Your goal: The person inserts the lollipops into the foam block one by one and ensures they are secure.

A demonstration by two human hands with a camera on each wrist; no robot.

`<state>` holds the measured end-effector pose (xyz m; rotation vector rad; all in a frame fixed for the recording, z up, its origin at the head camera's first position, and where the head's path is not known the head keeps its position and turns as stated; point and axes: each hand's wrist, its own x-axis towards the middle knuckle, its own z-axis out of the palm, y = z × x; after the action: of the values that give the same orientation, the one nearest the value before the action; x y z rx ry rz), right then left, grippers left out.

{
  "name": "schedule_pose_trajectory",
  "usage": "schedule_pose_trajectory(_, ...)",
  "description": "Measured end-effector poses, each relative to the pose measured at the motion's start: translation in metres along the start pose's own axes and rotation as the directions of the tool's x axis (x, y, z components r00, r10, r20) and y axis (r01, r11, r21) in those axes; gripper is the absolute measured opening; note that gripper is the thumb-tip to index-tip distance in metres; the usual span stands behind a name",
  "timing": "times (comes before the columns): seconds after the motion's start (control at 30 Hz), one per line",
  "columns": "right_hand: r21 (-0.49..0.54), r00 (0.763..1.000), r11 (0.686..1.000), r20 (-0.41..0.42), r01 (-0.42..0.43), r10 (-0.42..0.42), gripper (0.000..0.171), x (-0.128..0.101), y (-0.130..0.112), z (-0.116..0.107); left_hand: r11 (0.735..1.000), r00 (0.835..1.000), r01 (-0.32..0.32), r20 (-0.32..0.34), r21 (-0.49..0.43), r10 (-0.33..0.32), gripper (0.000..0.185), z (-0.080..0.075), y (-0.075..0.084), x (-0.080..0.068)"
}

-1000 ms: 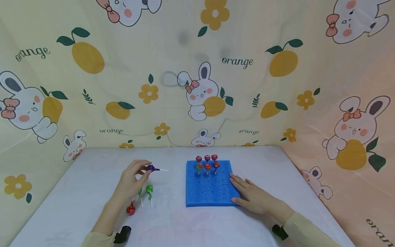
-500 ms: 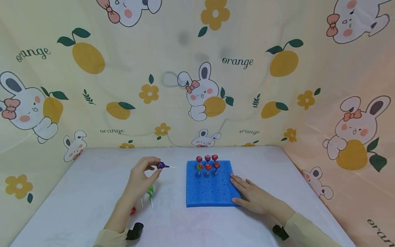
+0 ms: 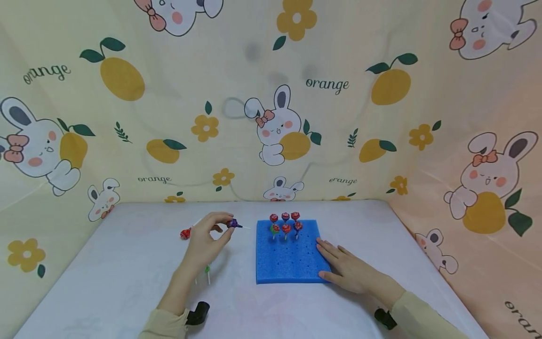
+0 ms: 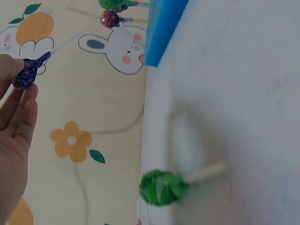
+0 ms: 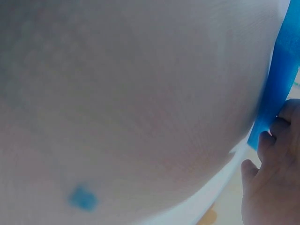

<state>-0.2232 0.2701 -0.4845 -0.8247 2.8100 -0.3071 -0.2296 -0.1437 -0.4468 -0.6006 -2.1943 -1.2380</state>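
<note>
Cream backdrop cloth (image 3: 334,160) printed with bunnies, flowers and the word "orange" fills the back, and a white tabletop (image 3: 245,306) runs up to it. On that sits a blue foam board (image 3: 283,266) dotted with little holes. The right hand (image 3: 347,270) just rests along the board's right edge, fingers pretty much straight and loose. The left hand (image 3: 205,247) pinches 1 purple-wrapped lollipop (image 3: 233,223) between thumb and fingers, up off the table and a bit left of the board, stick aimed that way. 6 lollipops (image 3: 286,228), mostly red, stand upright in 2 rows of 3 toward the board's far edge. 1 red lollipop (image 3: 185,234) lies left of the left hand, and at least 1 green lollipop (image 4: 164,187) is on the table, partly hidden behind the left wrist in the head view.
</note>
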Motion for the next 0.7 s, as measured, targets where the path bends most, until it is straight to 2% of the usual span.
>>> schedule_pose_trajectory(0.1, -0.001, 1.000, 1.000, -0.004, 0.008, -0.008, 0.090, 0.000, 0.001, 0.001, 0.999, 1.000, -0.026, 0.003, -0.020, 0.026, 0.034, 0.006, 0.002, 0.002)
schedule_pose_trajectory(0.27, -0.001, 1.000, 1.000, -0.004, 0.007, -0.007, 0.090, 0.000, 0.001, 0.001, 0.999, 1.000, 0.005, 0.029, -0.052, -0.004, 0.033, 0.013, 0.011, 0.007)
schedule_pose_trajectory(0.5, 0.000, 1.000, 1.000, -0.004, 0.004, -0.004, 0.090, 0.000, 0.000, -0.001, 0.998, 0.998, 0.018, 0.063, -0.065, -0.013, 0.030, 0.024, 0.018, 0.011)
schedule_pose_trajectory(0.7, 0.001, 1.000, 1.000, -0.002, -0.002, 0.002, 0.090, 0.000, 0.000, -0.001, 0.997, 0.996, 0.001, 0.084, -0.073, 0.005, 0.028, 0.033, 0.023, 0.013)
